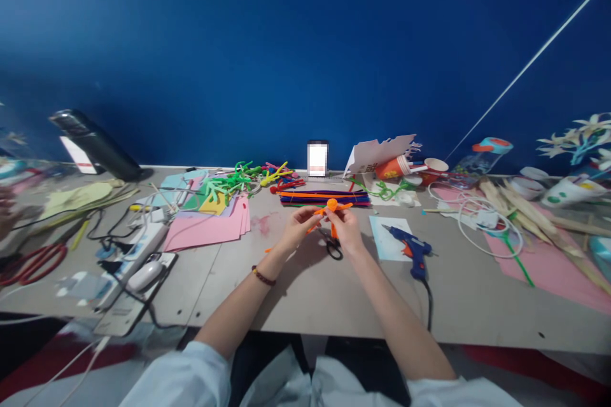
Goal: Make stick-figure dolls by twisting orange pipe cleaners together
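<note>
Both my hands hold a small orange figure [333, 205] that looks twisted from pipe cleaners, with a round head and thin limbs. My left hand [301, 224] pinches its left side, the fingertips closed on an orange limb. On its other side my right hand [347, 227] grips it, fingers closed near the body. Under the hands lies a pair of scissors [335, 249] with black handles, partly hidden. Just behind them is a bundle of purple and orange pipe cleaners [324, 198].
A blue glue gun [416, 249] rests on light blue paper to the right. Pink sheets [205, 231] and green twisted pieces [236, 181] lie left. A power strip [138, 254] is farther left. A phone [317, 159] leans on the wall; a co-worker's hand [7, 210] shows far left.
</note>
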The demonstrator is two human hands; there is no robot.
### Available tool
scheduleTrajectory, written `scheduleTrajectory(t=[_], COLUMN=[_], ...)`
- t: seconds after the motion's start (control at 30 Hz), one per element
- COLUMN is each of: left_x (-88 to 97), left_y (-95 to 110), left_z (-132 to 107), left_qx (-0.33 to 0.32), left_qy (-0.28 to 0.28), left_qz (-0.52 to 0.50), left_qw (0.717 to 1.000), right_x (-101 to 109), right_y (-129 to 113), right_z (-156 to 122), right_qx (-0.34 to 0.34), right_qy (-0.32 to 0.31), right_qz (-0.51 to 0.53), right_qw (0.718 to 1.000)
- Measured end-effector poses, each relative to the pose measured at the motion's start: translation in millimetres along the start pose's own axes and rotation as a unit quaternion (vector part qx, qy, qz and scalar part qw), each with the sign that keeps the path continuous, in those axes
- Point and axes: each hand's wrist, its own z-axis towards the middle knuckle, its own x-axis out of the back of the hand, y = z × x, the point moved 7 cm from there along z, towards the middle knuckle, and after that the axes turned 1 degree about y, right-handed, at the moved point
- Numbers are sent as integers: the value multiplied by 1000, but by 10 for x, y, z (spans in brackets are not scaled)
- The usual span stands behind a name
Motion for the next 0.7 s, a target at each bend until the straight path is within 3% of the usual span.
scheduleTrajectory(t=[0.27, 0.47, 0.7], left_x=[-24, -13, -19], left_y=[69, 15, -7], left_z=[-32, -49, -52], left_qx=[-3, 24, 34], left_qy=[8, 49, 55], left_qz=[-30, -66, -87], left_qw=[999, 996, 994], right_x=[6, -1, -20], right_y=[-1, 79, 113], right_z=[-16, -18, -41], right_qx=[-2, -20, -36], right_qy=[4, 5, 4], right_qz=[-31, 1, 3], right_qw=[1000, 1000, 999])
